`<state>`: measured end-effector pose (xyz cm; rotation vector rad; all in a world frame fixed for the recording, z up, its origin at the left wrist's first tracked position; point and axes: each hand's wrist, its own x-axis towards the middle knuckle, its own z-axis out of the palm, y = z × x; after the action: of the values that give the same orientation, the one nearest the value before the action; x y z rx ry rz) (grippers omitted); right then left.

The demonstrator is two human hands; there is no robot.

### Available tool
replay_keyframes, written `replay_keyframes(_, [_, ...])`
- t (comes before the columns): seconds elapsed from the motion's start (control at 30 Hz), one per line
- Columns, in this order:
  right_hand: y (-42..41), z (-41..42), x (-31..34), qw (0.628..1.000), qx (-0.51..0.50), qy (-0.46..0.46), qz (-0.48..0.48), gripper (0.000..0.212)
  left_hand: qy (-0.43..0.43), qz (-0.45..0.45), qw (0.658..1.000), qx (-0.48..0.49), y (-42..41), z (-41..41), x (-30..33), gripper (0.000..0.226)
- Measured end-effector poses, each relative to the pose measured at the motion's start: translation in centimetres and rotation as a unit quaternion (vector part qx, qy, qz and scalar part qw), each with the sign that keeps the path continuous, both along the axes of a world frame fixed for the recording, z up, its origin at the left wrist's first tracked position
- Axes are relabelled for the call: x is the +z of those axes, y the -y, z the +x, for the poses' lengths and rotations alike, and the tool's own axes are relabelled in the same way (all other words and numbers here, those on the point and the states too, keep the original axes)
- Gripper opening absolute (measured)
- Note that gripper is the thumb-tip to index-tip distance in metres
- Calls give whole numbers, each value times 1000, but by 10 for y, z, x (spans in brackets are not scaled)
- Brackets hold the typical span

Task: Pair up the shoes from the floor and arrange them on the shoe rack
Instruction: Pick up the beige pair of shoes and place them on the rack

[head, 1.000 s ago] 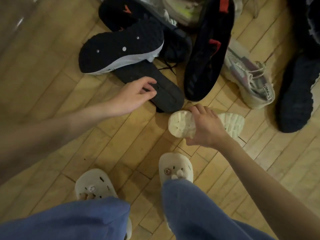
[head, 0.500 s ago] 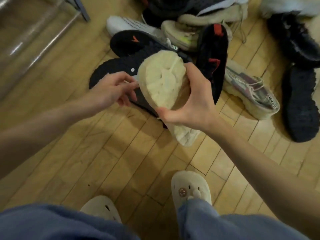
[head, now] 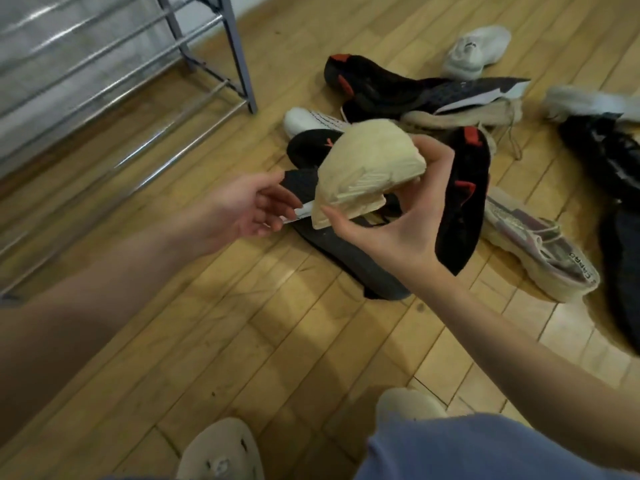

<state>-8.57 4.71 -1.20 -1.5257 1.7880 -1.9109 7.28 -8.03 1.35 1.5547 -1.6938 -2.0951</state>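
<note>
Above the shoe pile [head: 415, 109], the right hand [head: 398, 230] clasped the cream shoe [head: 360, 178], seemingly light and stiff-soled, by its edges; the left hand [head: 242, 209] hung loose.

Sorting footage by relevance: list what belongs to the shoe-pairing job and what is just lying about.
Job:
cream shoe held in right hand
left hand, open
shoe pile
white sneaker
shoe rack

Lying about:
wooden floor
worn clogs
</note>
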Motion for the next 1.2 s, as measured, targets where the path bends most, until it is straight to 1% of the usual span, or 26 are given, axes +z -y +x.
replay_keyframes(0.1, [-3,6,-2,999,38,-2,-15,86,25,69,997,-29,-3,2,0,51])
replay_keyframes(0.2, [-5,15,1,997,64,-4,-30,86,56,121,991,-21,-3,9,12,51])
replay_keyframes(0.27, [-7,23,1,994,94,-3,-55,86,53,164,985,-16,-7,18,17,47])
replay_keyframes(0.3, [-8,28,0,991,113,2,-70,85,41,179,983,-3,-11,23,15,43])
replay_keyframes(0.37, [-7,39,-6,983,161,7,-85,82,16,183,981,64,-18,30,6,33])
replay_keyframes(0.43, [-5,50,-18,978,199,4,-68,79,-4,164,975,149,-22,39,-5,19])
replay_keyframes(0.47, [-4,54,-26,978,207,4,-41,77,-16,144,973,180,-23,44,-11,16])
replay_keyframes(0.5, [-4,58,-35,976,216,11,-8,74,-29,122,971,205,-22,50,-16,18])
replay_keyframes(0.57, [-7,62,-48,969,224,53,93,64,-58,81,968,232,-19,60,-25,20])
replay_keyframes(0.6, [-10,59,-53,962,230,40,145,61,-63,51,968,236,-18,63,-29,18])
replay_keyframes(0.63, [-13,55,-57,954,233,-8,188,62,-58,19,969,241,-17,67,-33,19])
replay_keyframes(0.67, [-18,48,-62,941,239,-80,226,64,-43,-15,967,252,-16,68,-37,26])
replay_keyframes(0.7, [-23,41,-67,923,253,-133,259,68,-29,-45,962,268,-14,68,-42,33])
replay_keyframes(0.73, [-29,33,-69,901,267,-176,293,73,-18,-72,957,279,-14,68,-44,34])
replay_keyframes(0.8, [-41,19,-71,870,278,-229,337,81,-14,-122,953,278,-15,63,-48,25])
replay_keyframes(0.83, [-46,12,-70,867,269,-236,347,81,-17,-145,953,265,-16,58,-49,26])
replay_keyframes(0.9, [-55,-3,-70,890,207,-223,340,68,-19,-188,956,227,-21,44,-48,31])
replay_keyframes(0.97, [-64,-21,-73,920,88,-207,321,49,-19,-218,958,187,-27,27,-47,33])
replay_keyframes(1.0, [-69,-33,-77,929,20,-194,315,46,-21,-224,960,166,-30,18,-46,34])
replay_keyframes(1.07, [-78,-58,-86,933,-112,-152,308,54,-20,-228,966,121,-37,-2,-44,34])
replay_keyframes(1.1, [-83,-71,-91,925,-172,-131,313,59,-18,-230,967,105,-40,-11,-44,33])
replay_keyframes(1.13, [-88,-84,-96,909,-226,-118,329,63,-14,-231,969,92,-43,-20,-44,34])
replay_keyframes(1.2, [-97,-109,-102,856,-304,-120,400,71,-12,-237,969,70,-49,-36,-42,34])
